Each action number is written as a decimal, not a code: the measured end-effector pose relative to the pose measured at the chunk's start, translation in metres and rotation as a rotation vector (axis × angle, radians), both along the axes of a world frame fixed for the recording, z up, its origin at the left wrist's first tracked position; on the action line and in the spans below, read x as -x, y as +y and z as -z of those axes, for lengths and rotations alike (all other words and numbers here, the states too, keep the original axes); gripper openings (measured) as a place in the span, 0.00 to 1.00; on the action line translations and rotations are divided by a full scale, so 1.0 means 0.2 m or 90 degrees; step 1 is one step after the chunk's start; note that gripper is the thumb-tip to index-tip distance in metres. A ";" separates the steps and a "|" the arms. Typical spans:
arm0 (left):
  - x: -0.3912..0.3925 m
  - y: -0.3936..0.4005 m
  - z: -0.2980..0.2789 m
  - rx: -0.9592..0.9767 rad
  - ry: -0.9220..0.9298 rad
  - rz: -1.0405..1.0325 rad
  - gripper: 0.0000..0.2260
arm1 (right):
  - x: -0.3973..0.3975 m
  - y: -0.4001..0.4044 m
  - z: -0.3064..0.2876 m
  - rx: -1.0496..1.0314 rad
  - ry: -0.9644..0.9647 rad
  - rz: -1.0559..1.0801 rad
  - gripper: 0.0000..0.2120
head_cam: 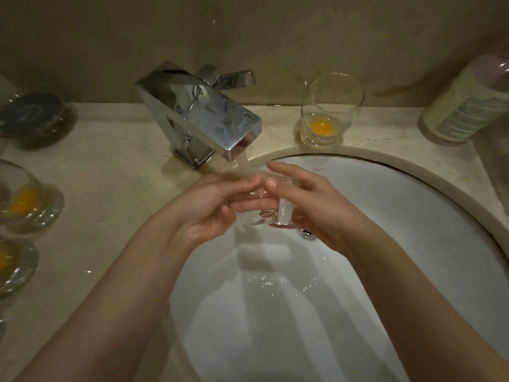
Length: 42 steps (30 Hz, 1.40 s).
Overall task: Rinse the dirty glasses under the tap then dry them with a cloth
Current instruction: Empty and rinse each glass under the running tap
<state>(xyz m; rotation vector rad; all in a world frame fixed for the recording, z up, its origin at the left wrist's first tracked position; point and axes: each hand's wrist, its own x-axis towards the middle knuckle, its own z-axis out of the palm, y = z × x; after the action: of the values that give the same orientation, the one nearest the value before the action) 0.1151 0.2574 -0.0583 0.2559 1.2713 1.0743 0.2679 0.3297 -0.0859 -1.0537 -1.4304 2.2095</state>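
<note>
Both forearms are bare to the frame's edge, with no sleeves showing. The left hand (209, 208) and right hand (316, 205) are wet and bare.

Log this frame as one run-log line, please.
stage: rinsing | left hand and right hand: grip glass under tap stream | dirty glass: waiting on counter | cloth: not visible
</note>
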 end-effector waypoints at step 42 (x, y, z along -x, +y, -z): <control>-0.16 -0.10 0.20 -0.179 0.297 -0.217 0.18 | 0.09 -0.24 0.12 -0.264 -0.008 0.077 0.19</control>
<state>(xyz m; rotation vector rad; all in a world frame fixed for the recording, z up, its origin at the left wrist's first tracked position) 0.1466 0.2374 -0.0990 0.5416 1.6142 1.5503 0.2495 0.2826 -0.1094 -0.9779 -1.6840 1.7223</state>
